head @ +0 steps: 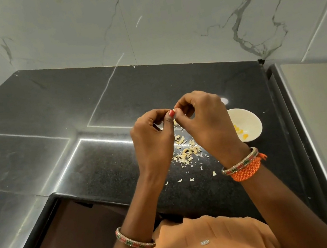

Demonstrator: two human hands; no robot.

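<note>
We pinch a small pale clove [174, 111] between the fingertips of both hands, above the black counter [101, 173]. The left hand [152, 140] and right hand [203, 121] are both curled on it. Below them lie peels [186, 152], and a white bowl [250, 118] with yellow pieces [241, 132] stands just to their right

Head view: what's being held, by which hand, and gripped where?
The left hand and the right hand together pinch one small pale piece, probably a garlic clove. It is almost wholly hidden, so the gripped part cannot be told.
</note>
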